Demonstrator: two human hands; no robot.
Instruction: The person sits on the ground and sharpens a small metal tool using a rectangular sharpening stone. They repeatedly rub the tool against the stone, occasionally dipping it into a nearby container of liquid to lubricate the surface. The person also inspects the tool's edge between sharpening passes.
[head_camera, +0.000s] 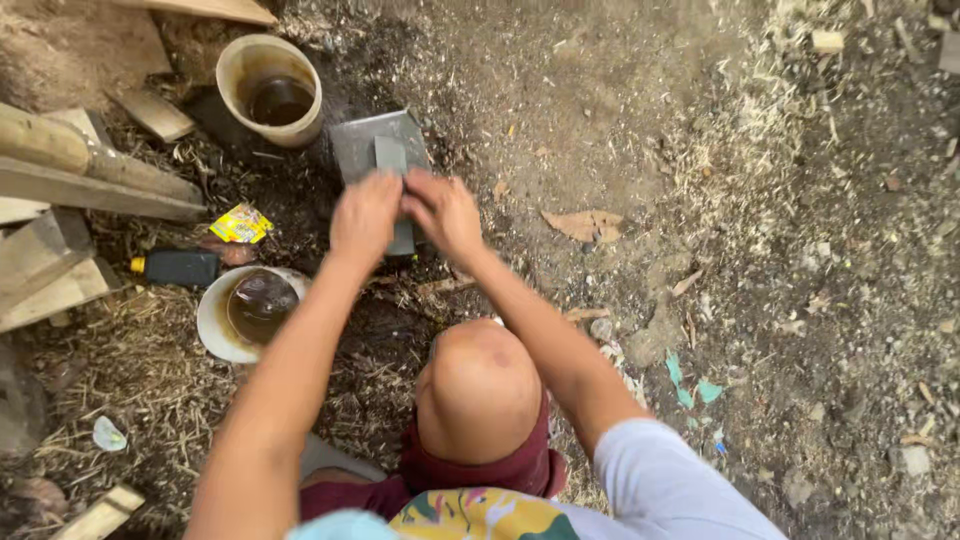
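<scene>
Both hands press side by side on a narrow grey stone (392, 155), left hand (365, 215) and right hand (443, 212) gripping its near half. Its long axis runs straight away from the person, over a flat slab (352, 145) (on bare ground).

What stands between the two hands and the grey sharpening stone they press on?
Nothing visible. The left hand and right hand rest directly on the grey sharpening stone, which lies on a flat grey slab; whether they hold something is hidden.

Stone's (392, 160) middle under both hands
</scene>
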